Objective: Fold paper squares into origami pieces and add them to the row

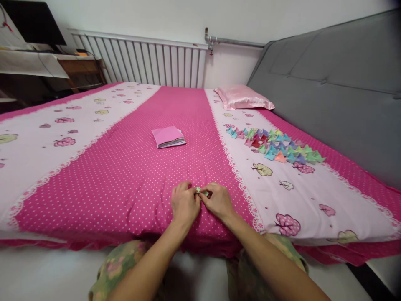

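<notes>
Pink white-dotted bedsheet (131,175), multicoloured paper shapes (275,146)

The small greenish paper (202,192) is mostly hidden between both hands' fingertips, its shape too small to tell. At ten o'clock, the dark screen (31,23) is cut off by the edge.

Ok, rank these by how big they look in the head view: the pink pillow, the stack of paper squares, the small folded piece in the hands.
1. pink pillow, though farthest from the camera
2. stack of paper squares
3. small folded piece, pinched between left hand and right hand
</notes>
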`<state>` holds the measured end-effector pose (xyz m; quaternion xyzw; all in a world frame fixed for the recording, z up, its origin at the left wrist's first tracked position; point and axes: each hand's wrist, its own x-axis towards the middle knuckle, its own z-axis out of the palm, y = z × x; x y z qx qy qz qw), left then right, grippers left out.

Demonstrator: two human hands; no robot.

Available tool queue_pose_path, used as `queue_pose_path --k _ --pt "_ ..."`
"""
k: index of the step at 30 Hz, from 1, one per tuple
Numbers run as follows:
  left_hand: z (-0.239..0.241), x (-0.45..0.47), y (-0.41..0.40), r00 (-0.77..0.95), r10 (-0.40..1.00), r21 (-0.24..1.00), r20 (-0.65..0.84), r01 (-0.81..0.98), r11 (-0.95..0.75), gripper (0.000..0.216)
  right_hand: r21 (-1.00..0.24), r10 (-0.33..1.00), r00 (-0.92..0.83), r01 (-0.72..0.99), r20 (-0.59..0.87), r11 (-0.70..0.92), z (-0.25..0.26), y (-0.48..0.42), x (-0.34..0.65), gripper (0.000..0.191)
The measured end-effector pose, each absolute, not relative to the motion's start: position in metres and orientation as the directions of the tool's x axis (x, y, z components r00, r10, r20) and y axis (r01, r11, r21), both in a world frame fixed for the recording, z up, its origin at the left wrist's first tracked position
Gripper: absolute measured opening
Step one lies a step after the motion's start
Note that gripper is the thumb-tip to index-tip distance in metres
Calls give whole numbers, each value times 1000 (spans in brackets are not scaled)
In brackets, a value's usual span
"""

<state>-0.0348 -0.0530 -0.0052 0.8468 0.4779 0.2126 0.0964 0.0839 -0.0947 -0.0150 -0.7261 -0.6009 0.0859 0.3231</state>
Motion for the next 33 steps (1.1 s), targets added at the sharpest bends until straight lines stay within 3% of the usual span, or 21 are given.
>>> queue_pose_path --k 12,18,26,33 --pt "-6 -36 -47 472 857 426 204 746 -512 23 -603 932 226 798 282 -11 -14 -93 84 10" --pt "-1 -37 -55 430 847 339 312 783 -522 13 -608 935 227 794 274 -15 -14 -92 83 8" --pt "-4 -38 -51 449 848 318 283 790 -524 17 -637 925 258 770 279 -23 -14 -93 85 8" --pt "-6 -35 -52 454 851 304 263 798 -520 17 -443 924 249 891 289 -101 -11 -97 80 11"
